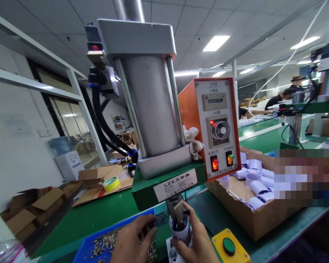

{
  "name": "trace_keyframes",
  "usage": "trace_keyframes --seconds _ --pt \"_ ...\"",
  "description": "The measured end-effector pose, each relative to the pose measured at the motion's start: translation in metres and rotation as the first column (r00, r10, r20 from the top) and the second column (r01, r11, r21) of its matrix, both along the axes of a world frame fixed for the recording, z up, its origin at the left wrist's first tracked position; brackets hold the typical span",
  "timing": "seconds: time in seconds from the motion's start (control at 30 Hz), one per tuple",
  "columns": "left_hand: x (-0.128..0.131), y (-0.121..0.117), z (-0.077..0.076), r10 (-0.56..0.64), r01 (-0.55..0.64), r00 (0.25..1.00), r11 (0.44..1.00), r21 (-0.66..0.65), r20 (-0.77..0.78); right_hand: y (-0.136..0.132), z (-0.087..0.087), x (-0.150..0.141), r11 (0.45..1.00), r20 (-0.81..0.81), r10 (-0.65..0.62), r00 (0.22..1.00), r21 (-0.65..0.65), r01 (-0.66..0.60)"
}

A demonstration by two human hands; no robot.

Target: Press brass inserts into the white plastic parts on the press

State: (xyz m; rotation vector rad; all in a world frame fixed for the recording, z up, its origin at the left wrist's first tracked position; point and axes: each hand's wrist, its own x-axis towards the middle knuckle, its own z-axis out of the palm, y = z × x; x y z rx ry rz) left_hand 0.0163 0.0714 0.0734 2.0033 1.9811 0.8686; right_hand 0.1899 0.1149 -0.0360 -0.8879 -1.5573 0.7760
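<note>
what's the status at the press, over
Left hand in blue tray of small metal parts. Right hand holds white cup under press head. Nothing blocking.

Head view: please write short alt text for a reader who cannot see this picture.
Two bare hands work under a green pneumatic press: the right hand holds a white cup beneath the press tip, and the left hand rests in a blue tray of small metal parts. A yellow box with a green button sits at the right.

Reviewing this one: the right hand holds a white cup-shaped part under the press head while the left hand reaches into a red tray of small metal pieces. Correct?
Not quite. In the head view the tray is blue, not red. The rest stands: the right hand holds the white part under the press head, and the left hand reaches into the metal pieces.
</note>
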Motion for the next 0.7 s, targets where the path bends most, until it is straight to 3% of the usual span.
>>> trace_keyframes --seconds 0.23,0.47,0.7 --pt "0.035 0.011 0.032 -0.078 0.08 0.997 0.993 -0.091 0.024 0.0 -0.008 -0.013 0.99 -0.104 -0.139 0.985 0.019 0.142" --pt "0.053 0.026 0.029 -0.242 0.24 0.97 0.96 -0.145 0.002 0.001 -0.005 -0.013 0.988 -0.093 -0.139 0.986 0.056 0.145" --pt "0.062 0.026 0.038 -0.256 0.228 0.961 0.948 -0.222 -0.107 0.001 -0.006 -0.014 0.982 -0.093 -0.177 0.98 0.053 0.182"
